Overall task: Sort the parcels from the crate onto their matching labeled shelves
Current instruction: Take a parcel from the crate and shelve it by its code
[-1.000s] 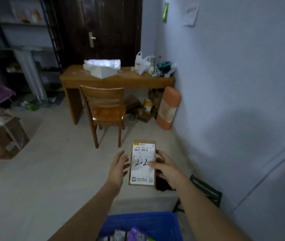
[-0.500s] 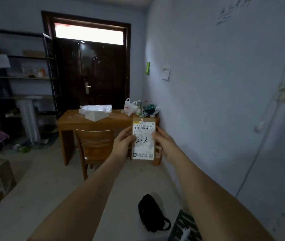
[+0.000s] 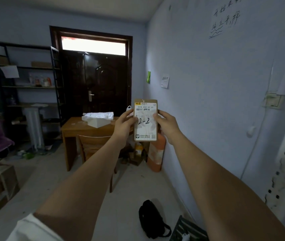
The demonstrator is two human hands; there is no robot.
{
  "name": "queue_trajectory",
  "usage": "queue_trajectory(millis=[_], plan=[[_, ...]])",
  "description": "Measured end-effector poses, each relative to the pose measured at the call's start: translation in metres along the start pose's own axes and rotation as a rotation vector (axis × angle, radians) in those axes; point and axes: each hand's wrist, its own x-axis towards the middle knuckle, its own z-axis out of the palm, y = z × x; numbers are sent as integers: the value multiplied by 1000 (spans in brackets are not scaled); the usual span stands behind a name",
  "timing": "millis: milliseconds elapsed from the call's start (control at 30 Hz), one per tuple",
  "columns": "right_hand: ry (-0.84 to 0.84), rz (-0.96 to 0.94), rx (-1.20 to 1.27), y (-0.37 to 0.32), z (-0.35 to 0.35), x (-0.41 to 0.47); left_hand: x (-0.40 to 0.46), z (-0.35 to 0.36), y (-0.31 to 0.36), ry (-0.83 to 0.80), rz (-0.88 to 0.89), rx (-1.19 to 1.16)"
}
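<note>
The head view shows a dim room with pale blue walls, a dark door (image 3: 96, 87) at the far end, a black shelf rack (image 3: 25, 87) to the left of the door, and a wooden table (image 3: 86, 129) in front of the door. In front of the door and a little to its right, the parcel (image 3: 145, 120), a flat brown cardboard packet with a white label marked "2-2", is held upright in the air, the left hand (image 3: 124, 125) gripping its left edge and the right hand (image 3: 167, 122) its right edge, fingers (image 3: 156, 116) closed over the label. It looks thin, stiff and light, with a smooth label that may slip, so I judge the long cardboard edges are the best place to hold it, and one hand would probably be enough.
</note>
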Motion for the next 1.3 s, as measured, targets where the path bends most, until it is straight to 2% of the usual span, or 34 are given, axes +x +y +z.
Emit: queue_trajectory(millis=[200, 333, 533, 667, 900, 1033, 1167, 1300], plan=[[1, -13, -22, -1, -5, -7, -5, 2, 2, -14, 18, 28], [63, -17, -53, -5, -22, -21, -10, 15, 0, -78, 12, -9], [291, -23, -14, -28, -66, -74, -25, 63, 3, -258, -6, -101], [491, -25, -70, -53, -96, -131, -54, 102, 8, -454, 8, -126], [843, -16, -283, -113, -145, -277, -155, 166, 37, -897, -26, -199], [989, -7, -357, -152, -161, -372, -237, 197, 58, -1084, -92, -263], [1072, -3, -412, -189, -169, -453, -314, 217, 87, -1174, -122, -345], [1100, -13, -433, -224, -179, -512, -372, 234, 116, -1194, -114, -385]])
